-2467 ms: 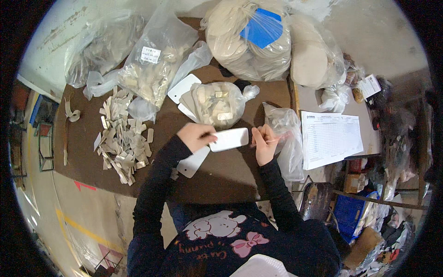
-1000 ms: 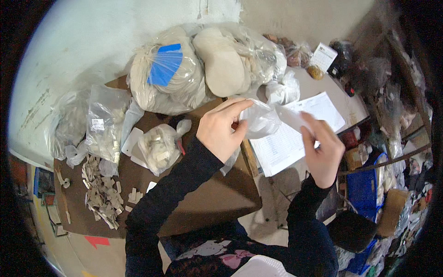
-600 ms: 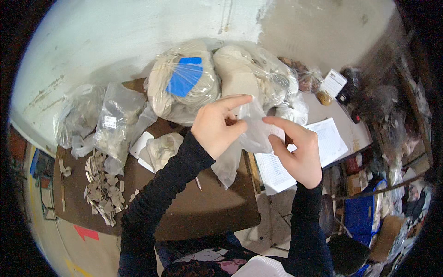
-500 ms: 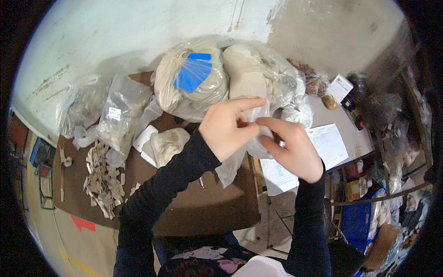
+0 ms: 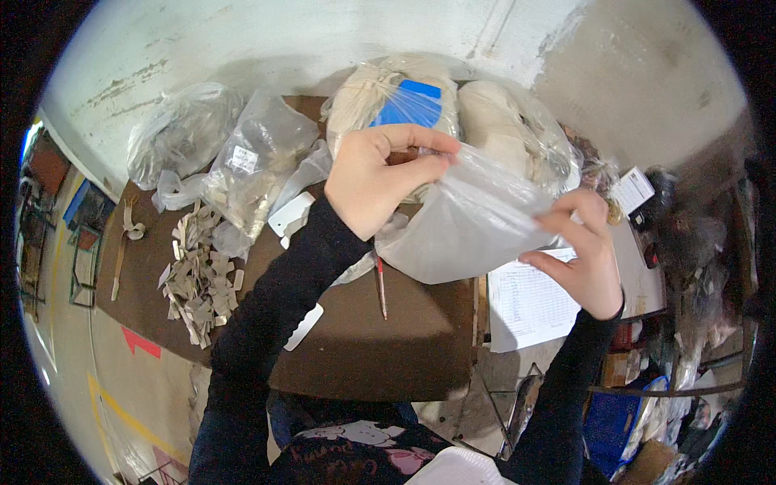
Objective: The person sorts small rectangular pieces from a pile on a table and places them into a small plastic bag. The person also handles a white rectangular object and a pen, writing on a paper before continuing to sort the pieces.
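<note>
Over the brown table [image 5: 388, 360], from the head view, I've got a translucent plastic bag [image 5: 477, 230] up in the air, spread between both hands. My left hand [image 5: 376, 182] pinches its top edge between thumb and forefinger; my right hand [image 5: 586, 259] is at the opposite edge, fingers touching the film, thumb set apart, and blur means I can't tell whether that grip is closed. Behind, a big clear bag [image 5: 352, 101] bulges with beige pieces, a blue sheet [image 5: 412, 107] showing through, and just beside it stands a second bulging bag [image 5: 501, 121] of pale, rounded pieces. Off to the left, a labelled bag [image 5: 263, 174] holds small pale bits, leaning by a greyish bag [image 5: 182, 133] whose load is unclear. Nearer me, loose grey-beige strips [image 5: 202, 279] lie heaped. My left sleeve [image 5: 279, 283] cuts across the tabletop, partly covering a white piece [image 5: 305, 327]; a red pen [image 5: 381, 289] lies below the raised film, which hides the upper part of some printed sheets [image 5: 529, 303].
</note>
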Tool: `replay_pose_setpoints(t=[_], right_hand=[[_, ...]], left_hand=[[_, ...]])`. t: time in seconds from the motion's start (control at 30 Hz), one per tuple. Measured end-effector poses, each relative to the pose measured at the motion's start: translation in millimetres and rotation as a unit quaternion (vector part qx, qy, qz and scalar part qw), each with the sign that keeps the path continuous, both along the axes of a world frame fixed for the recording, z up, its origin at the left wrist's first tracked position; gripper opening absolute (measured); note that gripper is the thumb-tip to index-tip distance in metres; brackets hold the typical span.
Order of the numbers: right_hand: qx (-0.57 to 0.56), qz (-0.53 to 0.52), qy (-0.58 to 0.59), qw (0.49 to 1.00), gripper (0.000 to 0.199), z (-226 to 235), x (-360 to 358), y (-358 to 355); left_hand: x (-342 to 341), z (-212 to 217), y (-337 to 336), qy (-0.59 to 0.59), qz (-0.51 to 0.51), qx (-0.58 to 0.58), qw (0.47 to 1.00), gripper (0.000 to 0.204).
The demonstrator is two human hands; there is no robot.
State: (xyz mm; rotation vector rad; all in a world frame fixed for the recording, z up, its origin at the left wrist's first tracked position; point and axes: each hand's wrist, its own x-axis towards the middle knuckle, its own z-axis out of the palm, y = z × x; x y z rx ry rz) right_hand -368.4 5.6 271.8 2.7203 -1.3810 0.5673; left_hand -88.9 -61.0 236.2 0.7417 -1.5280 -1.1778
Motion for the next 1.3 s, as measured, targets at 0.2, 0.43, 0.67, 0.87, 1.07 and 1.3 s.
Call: replay_pose_setpoints(t=[0.2, 0.43, 0.67, 0.87, 1.07, 1.3], right_hand=[[0.188, 0.069, -0.491, 0.848, 0.103, -111, 47, -22], [0.283, 0.086, -0.619, 0.728, 0.021, -94, 108, -26], [0.408, 0.135, -0.61, 0.666, 0.019, -72, 138, -30], [0.466, 0.139, -0.663, 0.569, 0.034, -56, 129, -38], [0.356, 0.182, -0.626, 0.669, 0.04, -94, 110, -47], [-0.079, 0.212, -0.086, 0.97, 0.028, -117, 118, -2]], left_hand=[[-24, -20, 12, 0.046, -0.091, 0.01, 0.995, 0.014], [-6, -33, 26, -0.039, 0.074, -0.241, 0.967, 0.095], [1, -105, 29, 0.03, -0.192, 0.015, 0.981, 0.065], [20, -104, 36, -0.005, -0.311, 0.153, 0.938, 0.027], [37, -133, 32, 0.165, -0.249, 0.178, 0.937, 0.022], [16, -150, 37, 0.187, -0.131, 0.246, 0.942, 0.03]])
